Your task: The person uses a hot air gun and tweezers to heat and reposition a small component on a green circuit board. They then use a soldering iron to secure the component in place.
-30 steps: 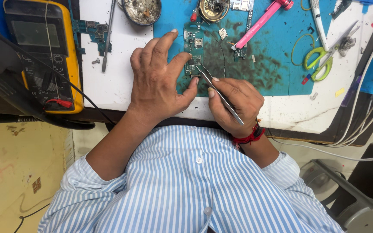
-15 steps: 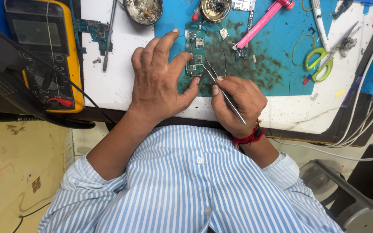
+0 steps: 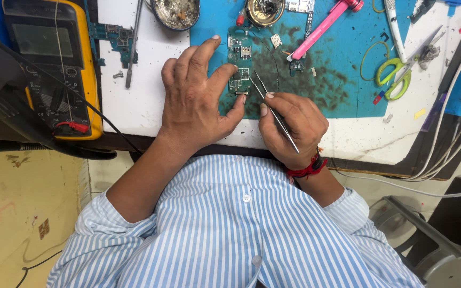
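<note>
Head view, looking down on a repair table. The left hand, fingers spread, presses on a small green printed circuit board that lies on a blue work mat darkened with black smudges; the index finger and thumb bracket the board's lower end and pin it flat. The right hand, marked by a red cord at the wrist, pinches a pair of slim steel tweezers between thumb and forefinger. The tweezer tips point up and to the left, ending just beside the lower right edge of the board; whether they touch a component is too fine to tell. Step in hand, as judged: fine work with the tweezers on a part at the board's lower end while the other hand steadies it. The next move would seem to call for a firm hold on the board and a small, exact placing of the tips. Surroundings: a yellow-cased multimeter at far left, a round metal dish at the top, a pink-handled tool lying slantwise on the mat, and green-handled scissors to the right. A blue-and-white striped shirt fills the foreground.
</note>
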